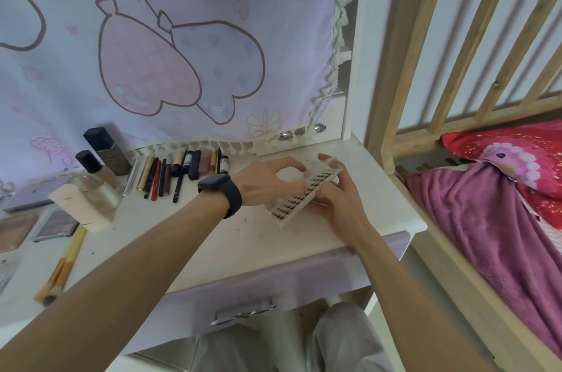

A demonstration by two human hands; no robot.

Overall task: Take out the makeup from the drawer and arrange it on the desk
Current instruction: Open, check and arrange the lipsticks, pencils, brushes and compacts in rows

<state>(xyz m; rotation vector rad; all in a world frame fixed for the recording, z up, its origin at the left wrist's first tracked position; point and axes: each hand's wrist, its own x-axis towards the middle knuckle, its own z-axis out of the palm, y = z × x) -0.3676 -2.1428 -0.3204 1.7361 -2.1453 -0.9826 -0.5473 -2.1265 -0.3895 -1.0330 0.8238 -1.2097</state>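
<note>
Holding the lash tray (304, 193) low over the right part of the counter (243, 239)

You have the tray between both hands, its long axis running from near left to far right. Your right hand (342, 206) grips the near-right long edge, fingers curled beneath. Your left hand (267, 180) arches over the far-left side and pinches it with its fingertips. To set it down you go straight down, to the right of the row of pencils (179, 172).

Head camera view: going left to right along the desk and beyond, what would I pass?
First the cream-white bottle lying on its side → row of dark pencils and lipstick tubes → clear plastic tray of false lashes → magenta fleece blanket on the bed.
</note>
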